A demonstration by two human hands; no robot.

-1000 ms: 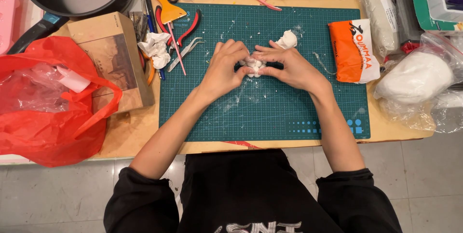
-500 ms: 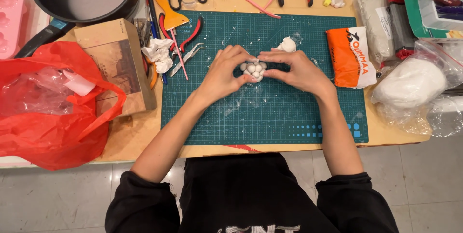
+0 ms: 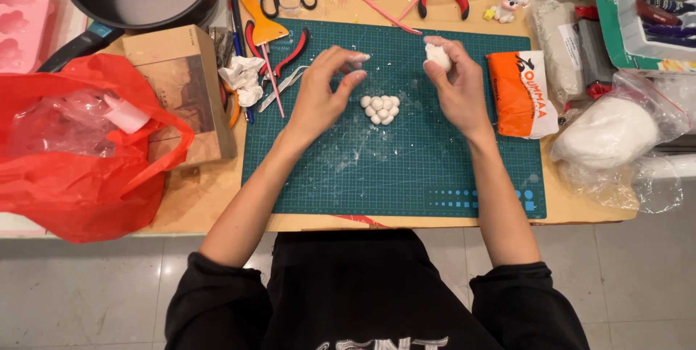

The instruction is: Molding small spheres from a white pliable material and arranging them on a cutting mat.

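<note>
A cluster of small white clay balls [image 3: 380, 109] lies near the middle of the dark green gridded cutting mat [image 3: 406, 169], between the two hands. The left hand [image 3: 322, 93] hovers just left of the cluster, fingers curled with thumb and forefinger close together, gripping nothing visible. The right hand [image 3: 455, 82], up and to the right of the cluster, pinches a white clay lump [image 3: 437, 55]. The left hand is nearer the cluster. An orange clay packet [image 3: 518, 93] lies on the mat's right edge.
</note>
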